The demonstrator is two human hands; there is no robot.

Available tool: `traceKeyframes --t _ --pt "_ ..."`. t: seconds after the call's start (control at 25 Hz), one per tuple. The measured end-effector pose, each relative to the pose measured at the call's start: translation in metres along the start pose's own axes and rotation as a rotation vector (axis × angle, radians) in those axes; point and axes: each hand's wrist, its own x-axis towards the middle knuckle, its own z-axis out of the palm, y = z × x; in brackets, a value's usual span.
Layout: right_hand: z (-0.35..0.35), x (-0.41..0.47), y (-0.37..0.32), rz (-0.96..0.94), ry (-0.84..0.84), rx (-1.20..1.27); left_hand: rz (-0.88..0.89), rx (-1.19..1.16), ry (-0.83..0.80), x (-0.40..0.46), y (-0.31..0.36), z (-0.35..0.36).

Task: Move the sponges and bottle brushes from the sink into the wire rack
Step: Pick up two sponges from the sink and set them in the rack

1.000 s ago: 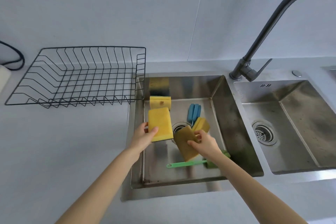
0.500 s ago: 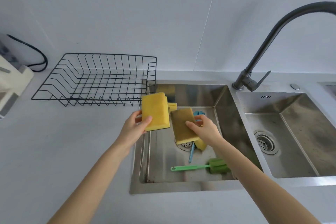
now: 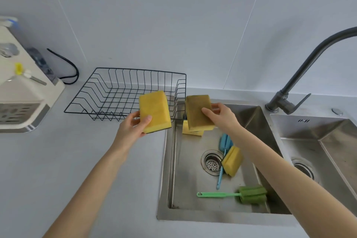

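My left hand (image 3: 133, 125) grips a bright yellow sponge (image 3: 154, 111) held in front of the near right corner of the black wire rack (image 3: 108, 91). My right hand (image 3: 222, 117) grips a darker, brownish-yellow sponge (image 3: 198, 112) above the left sink basin's (image 3: 173, 179) back left corner. Down in that basin lie a yellow sponge (image 3: 190, 131) at the back, another yellow sponge (image 3: 231, 160) beside the drain, a blue bottle brush (image 3: 224, 145) and a green bottle brush (image 3: 249, 194). The rack holds nothing.
A dark faucet (image 3: 301, 75) arches over the divider to the right basin (image 3: 318, 150). A cream-coloured appliance (image 3: 23, 91) with a black cable (image 3: 69, 65) stands at the far left of the grey counter (image 3: 67, 160).
Both hands lifted their sponges out of the sink and carried them up and left toward the rack. The view shifted left, revealing the appliance.
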Motion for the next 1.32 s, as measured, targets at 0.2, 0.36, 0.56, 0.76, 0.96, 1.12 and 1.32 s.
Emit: traceKeyframes --t 0.2,0.36,0.56,0.76,0.96,1.12,1.32 --pt "0.019 0.031 -0.039 -0.045 -0.004 -0.068 0.016 -0.014 0.03 0.022 0.011 -0.024" --pt "0.043 0.06 -0.062 -0.037 -0.015 -0.116 0.044 0.005 0.055 0.042 0.017 -0.038" --pt "0.081 0.103 -0.084 -0.037 -0.049 -0.269 0.04 -0.004 0.081 0.076 0.02 -0.055" --pt "0.114 0.142 -0.088 -0.009 -0.067 -0.423 0.023 0.018 0.084 0.098 0.018 -0.061" --pt "0.136 0.166 -0.088 0.022 -0.049 -0.561 0.003 0.021 0.081 0.114 0.013 -0.067" --pt "0.147 0.173 -0.086 0.037 -0.03 -0.594 -0.011 0.016 0.083 0.122 0.01 -0.066" --pt "0.151 0.172 -0.086 0.045 -0.061 -0.629 -0.017 0.01 0.07 0.124 0.005 -0.063"
